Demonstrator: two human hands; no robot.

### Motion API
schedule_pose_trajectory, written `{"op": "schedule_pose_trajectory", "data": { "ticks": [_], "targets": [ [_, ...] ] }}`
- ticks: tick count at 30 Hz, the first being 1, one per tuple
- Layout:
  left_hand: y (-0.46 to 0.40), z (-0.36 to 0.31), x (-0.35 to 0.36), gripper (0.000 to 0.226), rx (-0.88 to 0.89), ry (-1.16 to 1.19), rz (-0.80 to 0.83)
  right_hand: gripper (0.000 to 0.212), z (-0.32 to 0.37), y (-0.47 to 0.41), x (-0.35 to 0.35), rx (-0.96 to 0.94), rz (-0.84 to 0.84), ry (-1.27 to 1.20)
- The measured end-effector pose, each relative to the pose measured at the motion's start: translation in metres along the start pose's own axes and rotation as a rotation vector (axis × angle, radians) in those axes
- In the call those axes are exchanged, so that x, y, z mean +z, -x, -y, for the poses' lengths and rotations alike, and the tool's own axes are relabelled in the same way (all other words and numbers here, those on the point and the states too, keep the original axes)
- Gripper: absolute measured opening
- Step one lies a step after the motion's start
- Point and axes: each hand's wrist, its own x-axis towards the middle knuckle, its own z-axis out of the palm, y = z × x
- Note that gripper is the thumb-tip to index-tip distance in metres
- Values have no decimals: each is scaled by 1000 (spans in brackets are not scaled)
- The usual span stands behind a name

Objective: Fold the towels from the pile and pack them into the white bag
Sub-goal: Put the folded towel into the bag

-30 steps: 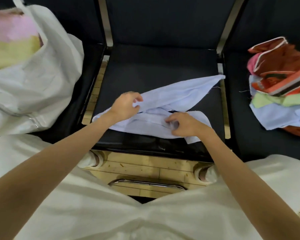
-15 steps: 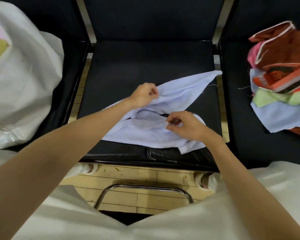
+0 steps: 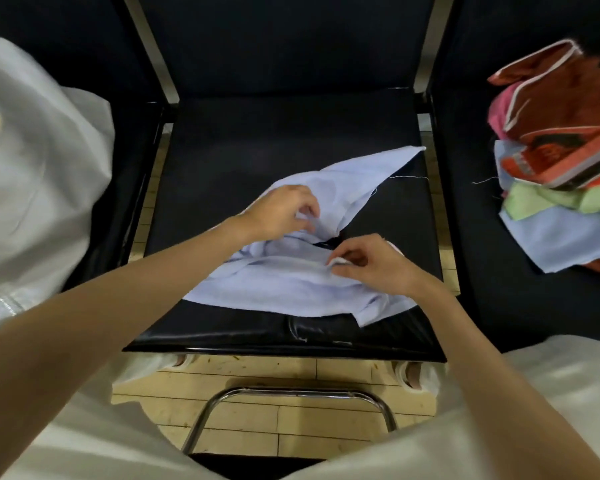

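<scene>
Head view: pale blue towel [image 3: 284, 282] under left hand [image 3: 278, 211] and right hand [image 3: 371, 263].

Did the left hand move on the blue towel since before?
Yes. The left hand has gone up the black seat toward the chair back, farther from the seat's front edge, pinching the light blue towel.

Dim, soft overhead light, glare on the seat's [image 3: 291, 337] front edge, slight blur, bowed wide-angle edges.
</scene>
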Motion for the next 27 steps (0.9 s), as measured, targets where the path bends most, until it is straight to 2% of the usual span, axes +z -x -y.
{"op": "schedule_pose_trajectory", "data": {
  "ticks": [3,7,10,14,17,21,24,25,27],
  "targets": [
    [-4,3,15,26,-19,-19,76,13,2,3,0,-17,77,15],
    [-10,2,31,31,-66,-13,10,15,1,3,1,-16,112,-15],
    [-11,-5,38,20,-118,13,-41,15,0,3,1,-5,109,-17],
    [-16,-16,21,9,-219,248,-247,14,0,4,-3,-7,67,8],
    [-18,-25,-4,14,-226,393,-356,13,1,1,-4,-94,-77,16],
    [-12,-44,-31,24,-222,731,-274,18,6,1,-8,-216,-270,-17],
    [-12,-53,-36,18,-309,934,-107,17,9,5,-13,-241,-270,-19],
    [-13,-52,-34,14,-357,900,-93,16,8,6,-15,-225,-246,-6],
    [-15,-41,-22,21,-395,575,-188,13,6,9,-16,-183,-179,38]
  ]
}}
